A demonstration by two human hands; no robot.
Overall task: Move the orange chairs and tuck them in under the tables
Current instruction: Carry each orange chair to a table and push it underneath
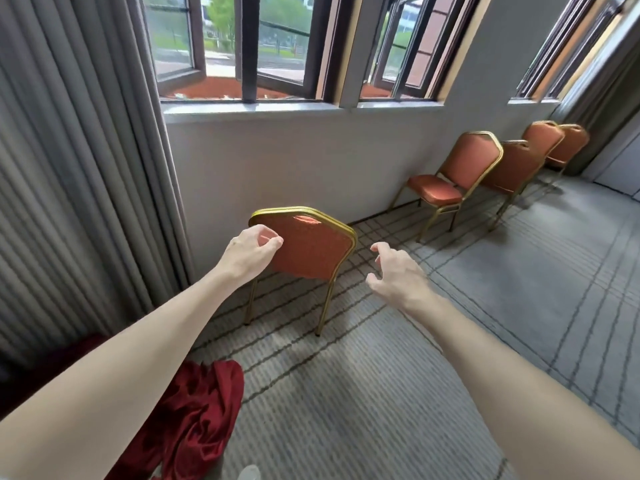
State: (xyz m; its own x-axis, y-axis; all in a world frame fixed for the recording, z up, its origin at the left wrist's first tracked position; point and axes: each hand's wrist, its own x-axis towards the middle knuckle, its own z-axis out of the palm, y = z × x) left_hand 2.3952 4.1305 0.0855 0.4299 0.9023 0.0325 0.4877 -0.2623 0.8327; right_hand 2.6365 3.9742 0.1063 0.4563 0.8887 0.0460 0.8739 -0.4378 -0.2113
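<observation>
An orange chair (311,251) with a gold frame stands in front of me with its back toward me, facing the wall under the window. My left hand (251,254) hovers at the left edge of its backrest, fingers loosely curled and holding nothing. My right hand (398,271) is stretched out to the right of the backrest, fingers spread, a short gap away from it. Several more orange chairs (460,171) stand in a row along the wall further right.
Grey curtains (76,168) hang at the left. A red cloth (194,417) drapes down at the lower left, near my feet. The striped grey carpet (450,341) spreads to the right. Open windows (277,46) sit above the white wall.
</observation>
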